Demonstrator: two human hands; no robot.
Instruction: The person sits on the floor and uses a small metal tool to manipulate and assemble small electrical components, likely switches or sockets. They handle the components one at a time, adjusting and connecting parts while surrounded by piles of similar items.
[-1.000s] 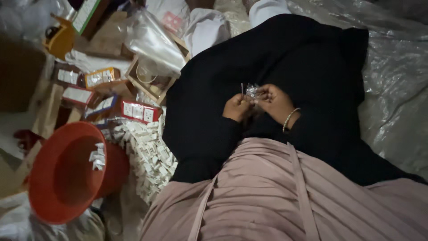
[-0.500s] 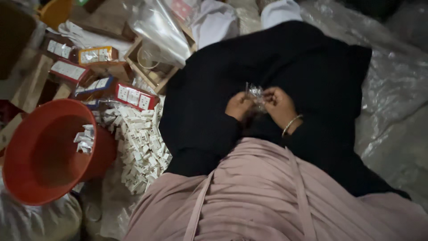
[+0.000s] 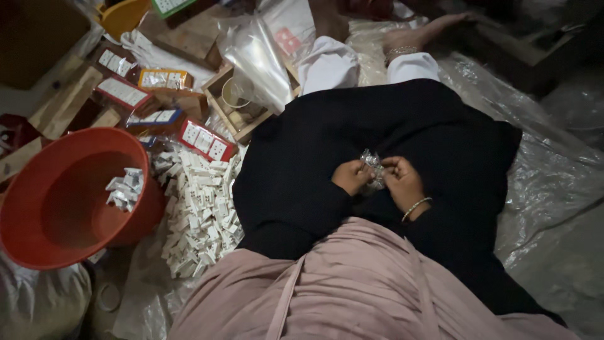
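Lower left of the frame, the big orange tub (image 3: 66,201) holds a few white pieces; right of it lies the heap of small white packets (image 3: 200,208). At centre, left hand (image 3: 352,177) and right hand (image 3: 402,184) both pinch a crinkly clear packet (image 3: 372,167) over the black-clothed lap. Best handled with fingertips close together, the grip light.

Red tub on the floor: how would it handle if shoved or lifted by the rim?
The red tub looks like thin plastic, so probably light and flexy. It holds only a few small white packets, so little weight. Its wide base suggests sliding rather than tipping.
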